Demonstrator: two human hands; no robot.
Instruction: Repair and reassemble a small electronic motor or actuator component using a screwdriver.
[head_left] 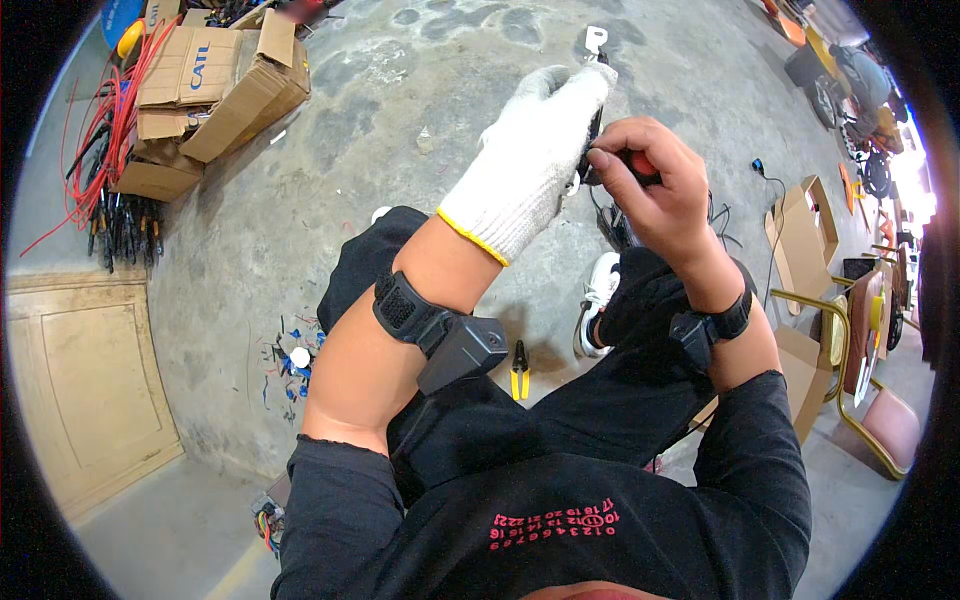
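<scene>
My left hand [540,135], in a white knit glove with a yellow cuff, is closed round a slim black thing [597,122]. Beyond its fingertips sticks out a white tag-like piece [596,41] with a hole in it. My bare right hand [655,180] grips a red-and-black handle [643,164], close against the gloved hand's right side. The handle looks like a screwdriver's; fingers hide most of it, and its tip cannot be made out. Dark cables [617,222] lie below the right hand. Yellow-handled pliers [520,372] rest on the floor between my legs.
Open cardboard boxes [215,85] and red wires [115,125] stand far left, above a cream panel [90,370]. Small blue scraps surround a white round thing [299,357] left of my leg. At right are flattened cardboard [803,228] and a metal-framed chair [888,428].
</scene>
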